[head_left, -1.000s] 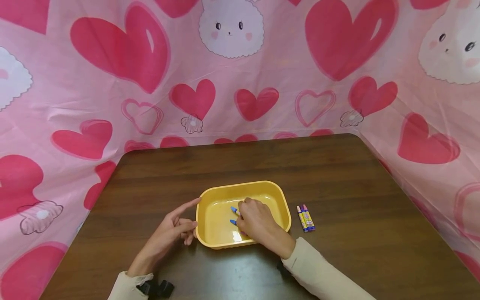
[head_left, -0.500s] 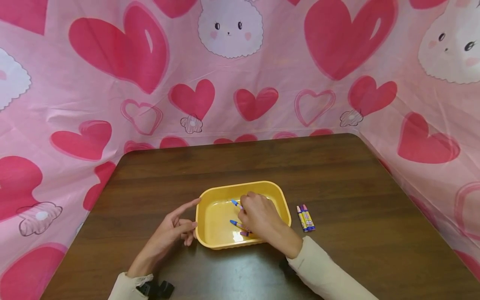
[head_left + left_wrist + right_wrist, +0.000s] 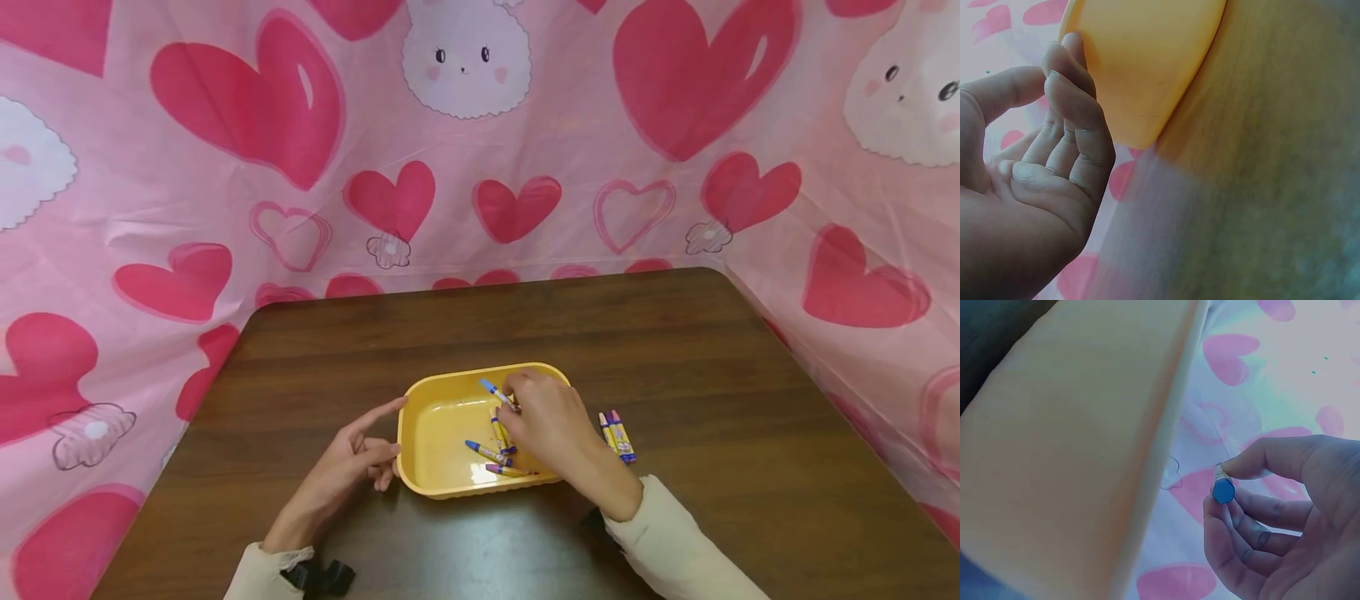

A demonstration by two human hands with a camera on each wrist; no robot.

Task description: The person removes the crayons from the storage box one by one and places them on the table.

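A yellow plastic tray (image 3: 442, 450) sits on the table with several crayons inside. In the head view my right hand (image 3: 551, 417) is over the tray's right part and pinches a light-blue crayon (image 3: 495, 392) between thumb and fingers. The right wrist view shows this crayon's blue flat end (image 3: 1224, 492) at the fingertips. Below it in the tray are a darker blue crayon (image 3: 489, 452), a purplish crayon (image 3: 506, 471) and yellow-wrapped crayons (image 3: 497, 427). My left hand (image 3: 345, 462) touches the tray's left rim with extended index finger and thumb, its other fingers loosely bent.
To the right of the tray, a few crayons (image 3: 618, 437) lie side by side on the dark wooden table (image 3: 660, 350). A pink curtain with hearts (image 3: 517, 208) hangs behind the table and along its sides.
My right hand has moved up and to the right with the light-blue crayon, uncovering more crayons in the tray. The left hand stays at the rim. The head view has shifted slightly.
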